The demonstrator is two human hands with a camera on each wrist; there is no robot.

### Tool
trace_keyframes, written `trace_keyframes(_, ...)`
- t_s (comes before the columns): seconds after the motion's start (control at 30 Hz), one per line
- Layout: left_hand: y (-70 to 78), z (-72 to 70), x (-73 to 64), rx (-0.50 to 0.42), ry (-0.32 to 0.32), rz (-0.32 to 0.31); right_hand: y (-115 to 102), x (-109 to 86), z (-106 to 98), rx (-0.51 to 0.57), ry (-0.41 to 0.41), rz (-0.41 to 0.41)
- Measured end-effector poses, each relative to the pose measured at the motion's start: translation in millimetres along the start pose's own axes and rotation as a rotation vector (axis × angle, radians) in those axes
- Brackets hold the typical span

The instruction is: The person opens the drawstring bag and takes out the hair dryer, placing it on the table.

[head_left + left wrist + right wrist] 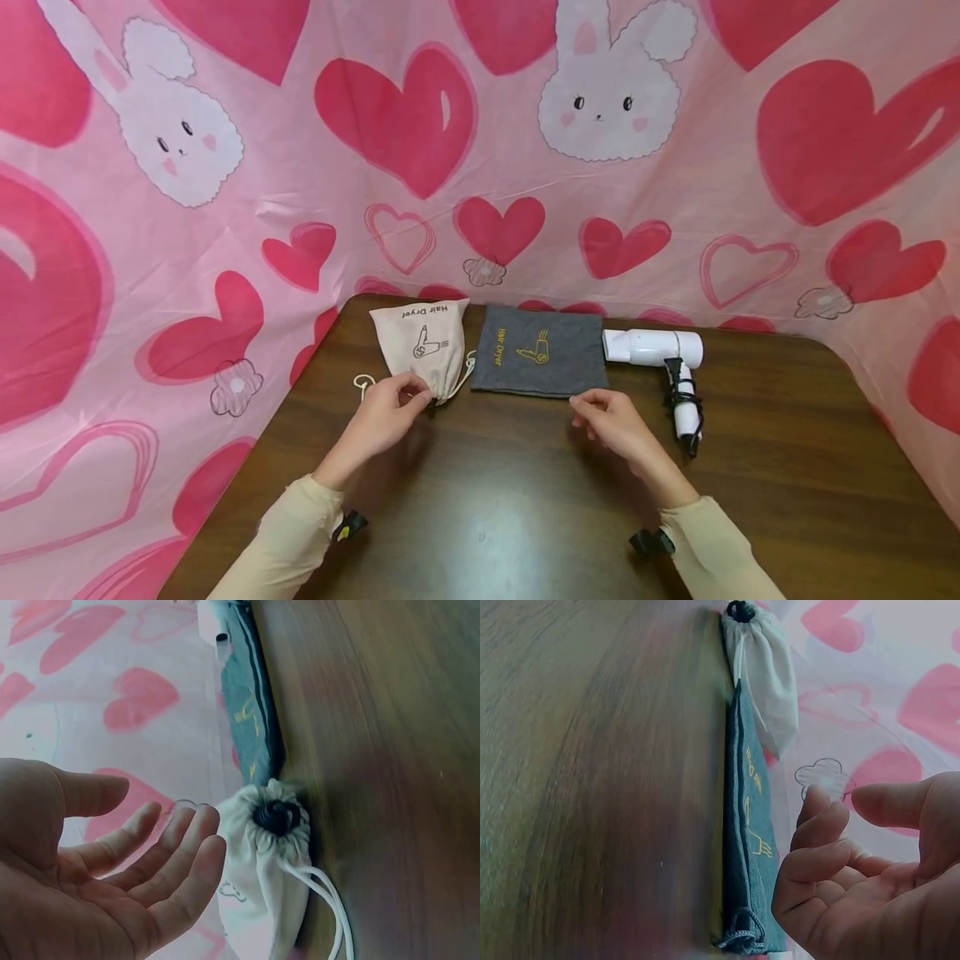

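A cream drawstring bag (423, 333) printed "Hair Dryer" lies at the back left, its gathered mouth towards me. Something black and coiled (277, 817) shows in that mouth in the left wrist view. My left hand (388, 412) hovers beside the mouth with fingers relaxed, holding nothing. To the right lies a flat dark grey bag (570, 350) with a yellow dryer print. Near its front right corner my right hand (613, 423) hangs with loosely bent fingers and nothing in them. A white hair dryer (652, 348) lies right of the grey bag, its black cord (684, 392) wound round the handle.
The brown wooden table (495, 492) has rounded back corners. A pink cloth (517, 167) with hearts and rabbits hangs behind it and at both sides. White drawstring loops (468, 367) stick out beside the cream bag.
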State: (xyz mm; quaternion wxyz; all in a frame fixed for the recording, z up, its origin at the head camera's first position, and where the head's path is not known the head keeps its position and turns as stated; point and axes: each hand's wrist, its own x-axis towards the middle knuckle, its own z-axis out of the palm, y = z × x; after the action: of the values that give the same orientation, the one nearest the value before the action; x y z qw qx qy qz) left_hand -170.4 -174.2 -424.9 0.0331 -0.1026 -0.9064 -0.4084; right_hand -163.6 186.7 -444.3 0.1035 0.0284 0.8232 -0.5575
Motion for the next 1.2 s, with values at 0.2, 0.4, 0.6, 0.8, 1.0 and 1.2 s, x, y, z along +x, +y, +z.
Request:
trace_keyframes(0.2, -6.9, -6.5, 5.2, 0.044, 0.035, -0.027, -3, 1.5, 5, 0.029, -0.013, 0.010)
trace_keyframes(0.4, -13.0, -9.3, 8.0, 0.042, 0.045, -0.072, -6, 3.2, 11, 0.049, -0.031, 0.021)
trace_keyframes(0.6, -20.0, -10.6, 11.7, 0.064, 0.033, -0.074, -10, 4.9, 16, 0.060, -0.032, 0.009)
trace_keyframes(0.8, -26.3, -12.2, 15.5, 0.125, 0.010, -0.090, -14, 7.5, 23, 0.079, -0.048, 0.012)
trace_keyframes(1.0, -30.2, -11.5, 19.2, 0.139, 0.005, -0.114, -15, 9.9, 32, 0.101, -0.059, 0.018)
trace_keyframes(1.2, -33.4, -9.0, 21.9, 0.132, 0.001, -0.125, -16, 14.1, 38, 0.112, -0.072, 0.031)
